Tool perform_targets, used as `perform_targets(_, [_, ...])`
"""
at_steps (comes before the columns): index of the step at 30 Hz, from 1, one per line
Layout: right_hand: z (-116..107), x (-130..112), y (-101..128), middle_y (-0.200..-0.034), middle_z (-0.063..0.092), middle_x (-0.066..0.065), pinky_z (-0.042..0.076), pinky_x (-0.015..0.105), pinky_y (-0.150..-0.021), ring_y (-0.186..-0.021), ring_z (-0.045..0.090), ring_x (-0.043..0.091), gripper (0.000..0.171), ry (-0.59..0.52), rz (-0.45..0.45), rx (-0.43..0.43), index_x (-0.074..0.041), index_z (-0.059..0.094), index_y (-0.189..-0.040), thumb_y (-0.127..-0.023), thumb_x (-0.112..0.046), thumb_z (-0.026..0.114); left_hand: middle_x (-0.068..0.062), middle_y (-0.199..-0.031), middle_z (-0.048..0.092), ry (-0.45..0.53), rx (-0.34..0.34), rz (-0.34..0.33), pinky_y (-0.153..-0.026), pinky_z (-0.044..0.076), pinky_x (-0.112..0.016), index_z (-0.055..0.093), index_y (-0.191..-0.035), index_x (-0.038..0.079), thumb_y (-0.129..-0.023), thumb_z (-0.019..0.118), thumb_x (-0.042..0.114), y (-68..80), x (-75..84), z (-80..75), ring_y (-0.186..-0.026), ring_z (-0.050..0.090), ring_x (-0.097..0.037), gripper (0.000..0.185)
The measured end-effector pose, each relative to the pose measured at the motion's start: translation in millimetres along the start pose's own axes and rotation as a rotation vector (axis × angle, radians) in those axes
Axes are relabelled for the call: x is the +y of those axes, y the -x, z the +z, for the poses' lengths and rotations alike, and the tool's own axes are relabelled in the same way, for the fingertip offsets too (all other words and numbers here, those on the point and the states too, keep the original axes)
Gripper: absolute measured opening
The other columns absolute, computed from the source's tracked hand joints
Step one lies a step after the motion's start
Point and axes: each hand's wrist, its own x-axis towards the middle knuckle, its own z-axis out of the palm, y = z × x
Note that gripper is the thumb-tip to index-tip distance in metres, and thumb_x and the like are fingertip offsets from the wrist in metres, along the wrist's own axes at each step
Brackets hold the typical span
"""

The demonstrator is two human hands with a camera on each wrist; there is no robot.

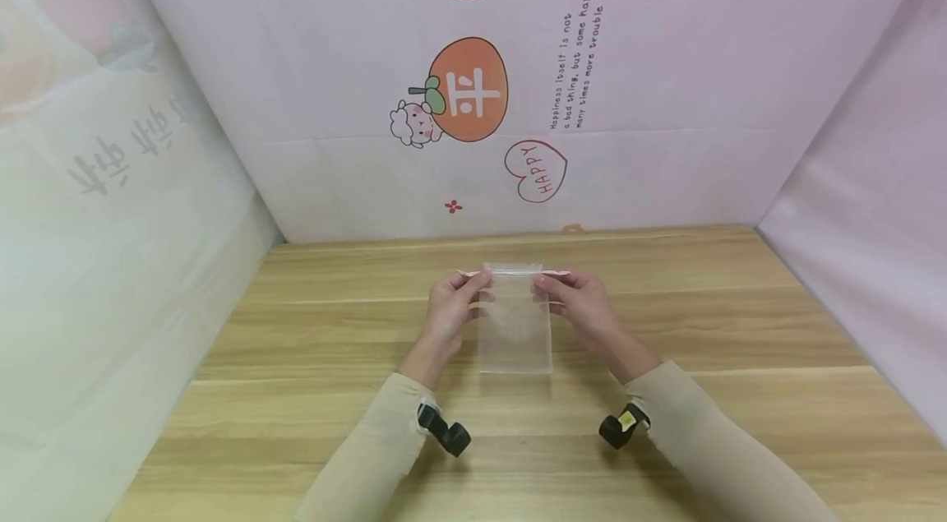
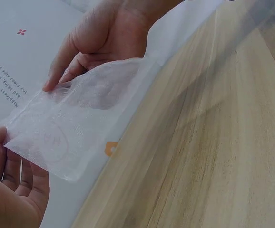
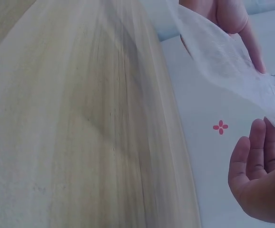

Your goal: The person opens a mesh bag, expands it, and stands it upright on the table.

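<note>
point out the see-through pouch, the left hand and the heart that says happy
See-through pouch (image 1: 515, 334): head view, middle of the side facing the camera.
Left hand (image 1: 448, 310): head view, middle of the hand, behind the fingers.
Heart (image 1: 537, 170): head view, middle, at its lettering.

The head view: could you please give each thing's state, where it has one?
Translucent white rectangular mesh pouch: held between both hands, seemingly empty; whether open, unclear.
Left hand: pinching the pouch's upper left edge.
Right hand: pinching the pouch's upper right edge.
Black wrist cameras: strapped on.
</note>
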Motion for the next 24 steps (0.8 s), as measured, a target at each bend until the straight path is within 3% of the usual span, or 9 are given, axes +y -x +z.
perform_targets(8, [2.9,-4.1,-1.0,-0.095,0.072,0.002,0.057,0.031,-0.085,-0.089,0.068,0.017,0.031,0.015,-0.025,-0.013,0.002,0.063,-0.116,-0.1,-0.023,0.066,-0.002,-0.094,0.07,-0.018,-0.001,-0.023,-0.066,0.057,-0.026,0.072,-0.103,0.007,-0.093,0.075,0.025,0.9,2.8,2.1,-0.077,0.067,-0.014,0.021])
perform_targets(16, [8.5,-2.3,-0.2,-0.09,0.071,0.0,0.057,0.03,-0.081,-0.084,0.069,0.015,0.025,0.007,-0.034,-0.007,0.001,0.066,-0.112,-0.101,-0.022,0.064,-0.001,-0.088,0.07,0.012,0.038,-0.003,-0.061,0.056,-0.024,0.072,-0.107,0.006,-0.095,0.072,0.02,1.4,0.1,5.4,-0.072,0.067,-0.012,0.018])
perform_targets(24, [7.3,0.1,0.8,-0.087,0.072,0.0,0.057,0.029,-0.077,-0.079,0.069,0.014,0.011,-0.031,-0.053,0.023,-0.006,0.07,-0.102,-0.101,-0.014,0.063,0.0,-0.086,0.071,0.046,0.065,-0.006,-0.058,0.055,-0.023,0.072,-0.095,0.012,-0.093,0.073,0.019,1.7,1.5,8.0,-0.068,0.067,-0.012,0.007])
